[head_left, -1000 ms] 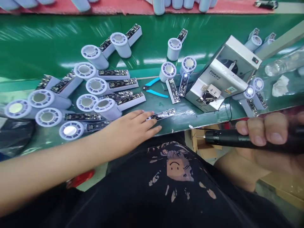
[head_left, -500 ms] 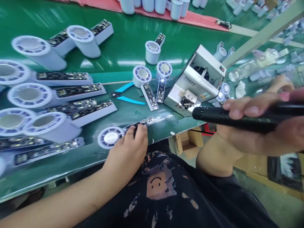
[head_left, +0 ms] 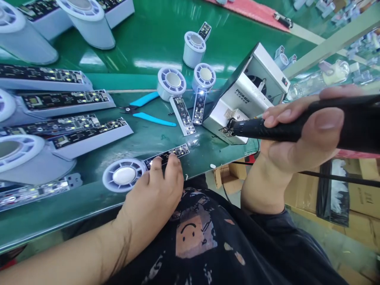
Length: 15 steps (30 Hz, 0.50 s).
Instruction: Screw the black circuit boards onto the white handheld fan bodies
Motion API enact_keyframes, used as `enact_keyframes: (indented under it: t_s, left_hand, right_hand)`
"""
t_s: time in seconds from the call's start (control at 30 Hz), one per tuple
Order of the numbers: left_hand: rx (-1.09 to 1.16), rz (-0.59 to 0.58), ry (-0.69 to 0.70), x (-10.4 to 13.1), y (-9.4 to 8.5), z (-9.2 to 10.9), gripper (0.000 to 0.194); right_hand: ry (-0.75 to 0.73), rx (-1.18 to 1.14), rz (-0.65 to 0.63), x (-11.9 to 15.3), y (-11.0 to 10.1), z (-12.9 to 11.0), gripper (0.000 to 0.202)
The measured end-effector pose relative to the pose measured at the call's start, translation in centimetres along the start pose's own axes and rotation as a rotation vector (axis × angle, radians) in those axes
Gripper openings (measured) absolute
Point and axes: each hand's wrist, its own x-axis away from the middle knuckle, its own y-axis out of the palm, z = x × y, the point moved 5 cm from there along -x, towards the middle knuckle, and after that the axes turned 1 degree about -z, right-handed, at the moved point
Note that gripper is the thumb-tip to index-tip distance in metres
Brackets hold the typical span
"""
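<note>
My left hand [head_left: 154, 194] rests on a white round-ended housing [head_left: 124, 176] near the bench's front edge, its fingers bent over the black circuit board [head_left: 181, 150] on the housing's arm. A black electric screwdriver [head_left: 282, 130] is gripped in my right hand [head_left: 314, 138]. The screwdriver's nose is at the front outlet of a silver screw feeder [head_left: 228, 95]; whether the bit touches a screw is hidden. Just left of the feeder lie two more housings with boards [head_left: 182, 114] [head_left: 199, 107], the nearer one to the feeder showing a lit LED.
Blue-handled cutters [head_left: 151, 114] lie left of the middle. Several more housings with boards [head_left: 92, 134] crowd the left side. One housing [head_left: 194, 47] stands farther back. A clear bottle [head_left: 305, 85] is behind the feeder, and cardboard boxes [head_left: 231, 178] sit below the bench.
My right hand has brought the screwdriver left to the feeder's outlet. My left hand stays on the same housing. The view has shifted, so the left-hand housings sit farther left.
</note>
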Motion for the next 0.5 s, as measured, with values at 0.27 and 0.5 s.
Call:
enact_keyframes:
  t_s: [0.27,0.5]
  left_hand:
    - [0.025,-0.065,-0.017,0.2,0.5,-0.1,0.035]
    - [0.076,-0.050,-0.007,0.2,0.6,-0.5,0.042]
  right_hand:
    - [-0.040,-0.019,-0.075,0.0,1.3,0.1,0.016]
    - [0.324,-0.154,-0.279,-0.7,2.9,1.6,0.020]
